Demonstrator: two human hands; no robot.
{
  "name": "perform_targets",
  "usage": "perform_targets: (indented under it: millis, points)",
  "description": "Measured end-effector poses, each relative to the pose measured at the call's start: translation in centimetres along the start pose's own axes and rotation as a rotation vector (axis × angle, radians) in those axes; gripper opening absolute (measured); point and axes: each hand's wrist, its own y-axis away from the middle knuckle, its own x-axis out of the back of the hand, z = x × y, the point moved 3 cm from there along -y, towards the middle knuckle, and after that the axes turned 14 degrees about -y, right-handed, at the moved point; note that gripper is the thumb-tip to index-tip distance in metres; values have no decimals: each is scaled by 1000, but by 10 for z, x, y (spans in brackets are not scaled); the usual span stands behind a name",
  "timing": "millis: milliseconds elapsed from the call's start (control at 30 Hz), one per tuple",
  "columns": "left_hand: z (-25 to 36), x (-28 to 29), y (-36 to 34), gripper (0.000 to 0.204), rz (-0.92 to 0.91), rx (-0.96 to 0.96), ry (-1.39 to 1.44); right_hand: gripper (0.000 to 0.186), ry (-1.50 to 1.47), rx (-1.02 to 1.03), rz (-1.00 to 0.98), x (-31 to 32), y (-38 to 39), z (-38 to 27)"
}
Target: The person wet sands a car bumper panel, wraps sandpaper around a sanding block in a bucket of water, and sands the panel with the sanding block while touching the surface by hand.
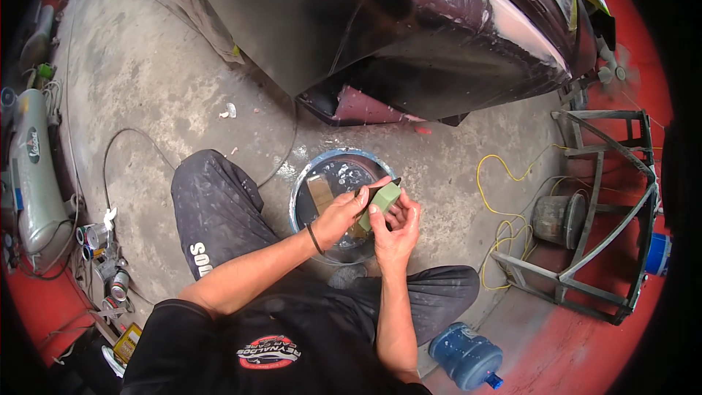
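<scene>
Above a round basin (pixel 294 201) with a blue rim, both my hands work on a green sanding block (pixel 381 203). My right hand (pixel 398 232) grips the block, its thumb pressed on the near face. A dark sheet that looks like sandpaper (pixel 374 192) is pinched in my left hand (pixel 341 216) and lies against the block's left side. My left fingers are partly hidden behind it. Inside the basin, a flat brown piece (pixel 320 194) leans at the left in dark liquid with white flecks.
A dark car body panel (pixel 409 36) with wet, pale patches overhangs the floor ahead. To the right are a metal frame (pixel 603 212), a grey bucket (pixel 559 219), a yellow cable (pixel 504 163) and a blue water jug (pixel 466 355). Cans (pixel 119 285) and a grey tank (pixel 40 175) stand left.
</scene>
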Motion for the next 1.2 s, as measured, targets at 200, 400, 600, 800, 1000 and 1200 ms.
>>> perform_targets:
  millis: [200,400,600,800,1000,1200]
  points:
    - [10,-3,6,66,37,80,181,66,-8,54,-32,-3,-1,0]
    - [0,-2,8,69,33,16,8,72,125,63,-51,-3,-3,3]
    - [26,-4,7,72,-161,-39,268,73,-92,34,-23,-8,-2,-28]
    - [53,3,1,72,-282,-32,180,60,-22,179,42,-15,6,-50]
    - [67,16,-10,70,-192,-62,-158,39,3,332,49,-27,16,-68]
    - [101,10,-23,65,-116,-39,-3,36,318,432,3,-31,14,-90]
